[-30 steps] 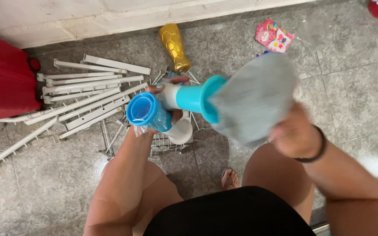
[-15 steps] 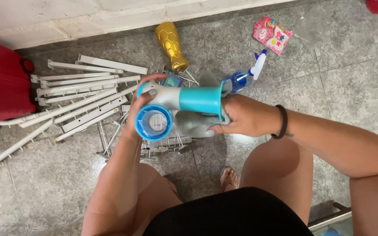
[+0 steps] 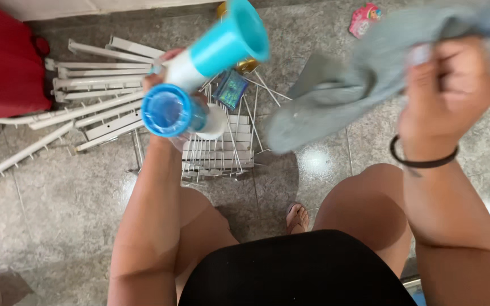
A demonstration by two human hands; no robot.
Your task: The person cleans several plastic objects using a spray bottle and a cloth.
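The left hand (image 3: 163,73) is closed around a white-and-turquoise plastic piece (image 3: 214,51) – a tube with a white stem and a flared turquoise end that points up and away toward the wall. Just below it, in the same grip or pressed against it, sits a blue round cup-like part (image 3: 168,110) whose open mouth faces the camera; whether the two pieces are joined cannot be told.

The right hand (image 3: 446,88) is raised to the right, fist closed on a grey cloth (image 3: 336,96) that hangs and trails to the left, blurred, its lower end well apart from the turquoise piece. A black band (image 3: 423,161) circles that wrist.

On the grey tiled floor (image 3: 58,209) below the hands lies a white wire rack (image 3: 219,156), and beside it to the left a loose heap of white slotted rails (image 3: 94,107). A small dark packet with a green face (image 3: 231,89) rests at the rack's upper edge. A red bag (image 3: 4,62) stands at the far left – a pink packet (image 3: 365,18) lies near the top edge. The person's bare knees, black shorts (image 3: 296,269) and one sandalled foot (image 3: 297,218) fill the lower part of the view.
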